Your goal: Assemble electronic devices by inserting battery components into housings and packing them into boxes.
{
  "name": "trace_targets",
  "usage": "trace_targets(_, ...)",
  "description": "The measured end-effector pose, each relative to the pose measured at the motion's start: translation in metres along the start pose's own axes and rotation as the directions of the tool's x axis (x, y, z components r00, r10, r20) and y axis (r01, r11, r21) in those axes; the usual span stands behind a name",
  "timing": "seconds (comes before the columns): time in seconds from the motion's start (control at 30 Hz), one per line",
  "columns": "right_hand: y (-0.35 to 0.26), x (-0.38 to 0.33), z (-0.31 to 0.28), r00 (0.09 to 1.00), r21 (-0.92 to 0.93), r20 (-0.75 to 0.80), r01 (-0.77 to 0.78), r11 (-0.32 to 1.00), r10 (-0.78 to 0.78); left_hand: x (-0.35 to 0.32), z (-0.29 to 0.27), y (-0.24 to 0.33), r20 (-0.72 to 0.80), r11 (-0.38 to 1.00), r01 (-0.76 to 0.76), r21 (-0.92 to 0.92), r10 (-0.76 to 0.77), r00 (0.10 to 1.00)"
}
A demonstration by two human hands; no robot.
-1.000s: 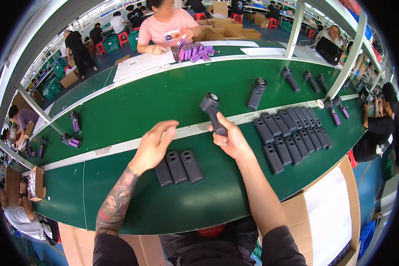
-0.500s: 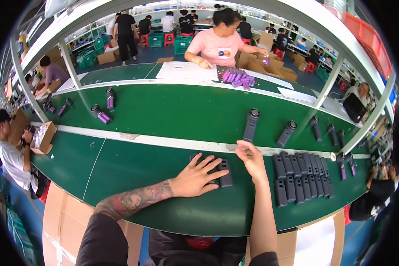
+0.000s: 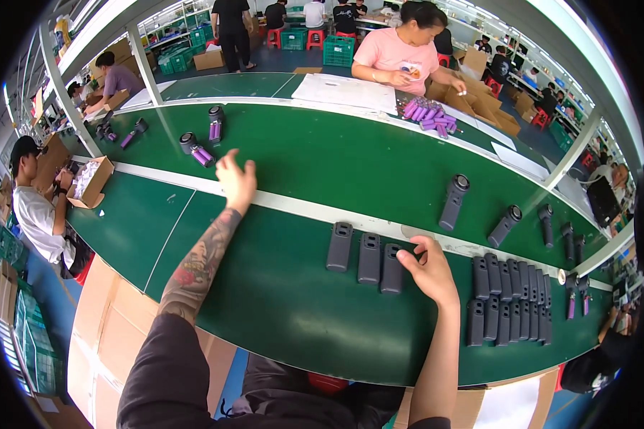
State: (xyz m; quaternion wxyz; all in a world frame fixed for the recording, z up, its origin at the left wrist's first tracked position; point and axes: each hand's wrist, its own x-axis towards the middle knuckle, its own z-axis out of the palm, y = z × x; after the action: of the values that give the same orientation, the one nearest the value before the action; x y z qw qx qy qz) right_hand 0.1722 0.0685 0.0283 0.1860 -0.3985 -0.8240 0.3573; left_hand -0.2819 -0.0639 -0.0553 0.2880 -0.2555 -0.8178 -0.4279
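My left hand point(image 3: 236, 179) reaches over the white divider strip with fingers spread and nothing in it. Just beyond it, on the far green belt, lie a black round-headed part with a purple cylinder point(image 3: 197, 149) and another such part point(image 3: 215, 124). Three dark grey handle-shaped housings stand in a loose row: a left housing point(image 3: 339, 247), a middle housing point(image 3: 369, 259) and a right housing point(image 3: 391, 269). My right hand point(image 3: 431, 270) hovers by the right housing, fingers loosely bent and apart; whether the thumb touches it I cannot tell.
Two rows of grey housings point(image 3: 504, 322) lie at right. Assembled grey units with black heads point(image 3: 454, 201) rest along the belt point(image 3: 322, 154). Across it, a person in pink point(image 3: 401, 61) works beside a pile of purple cylinders point(image 3: 429, 116). At left, another person sits by a cardboard box point(image 3: 91, 184).
My left hand has lifted off the grey housings and moved far left and forward over the strip. The right hand has come down beside the right housing. The view has turned left.
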Motion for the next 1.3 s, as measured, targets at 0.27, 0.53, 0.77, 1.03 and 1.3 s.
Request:
trace_targets(0.27, 0.000, -0.004, 0.003, 0.999, -0.050, 0.034, -0.040, 0.998, 0.042, 0.080, 0.007, -0.086, -0.009, 0.837, 0.351, 0.420, -0.383, 0.924)
trace_targets(0.53, 0.019, 0.009, 0.027, 0.913, -0.344, -0.234, 0.244, 0.907, -0.335, 0.102, 0.003, -0.111, 0.053, 0.775, 0.419, 0.472, -0.499, 0.865)
trace_targets(0.77, 0.010, 0.009, 0.032, 0.892, -0.367, -0.283, 0.239, 0.899, -0.352, 0.076, -0.011, -0.081, 0.075, 0.939, 0.320, -0.129, -0.312, 0.947)
trace_targets(1.03, 0.007, 0.014, 0.013, 0.964, 0.459, -0.250, 0.036, 0.888, 0.090, 0.003, -0.026, 0.170, 0.690, -0.047, 0.694, -0.718, 0.075, 0.720)
trace_targets(1.3, -0.001, 0.012, 0.013, 0.947, 0.693, -0.321, 0.217, 0.688, 0.025, -0.081, -0.016, 0.264, 0.812, -0.029, 0.894, -0.448, 0.405, 0.420)
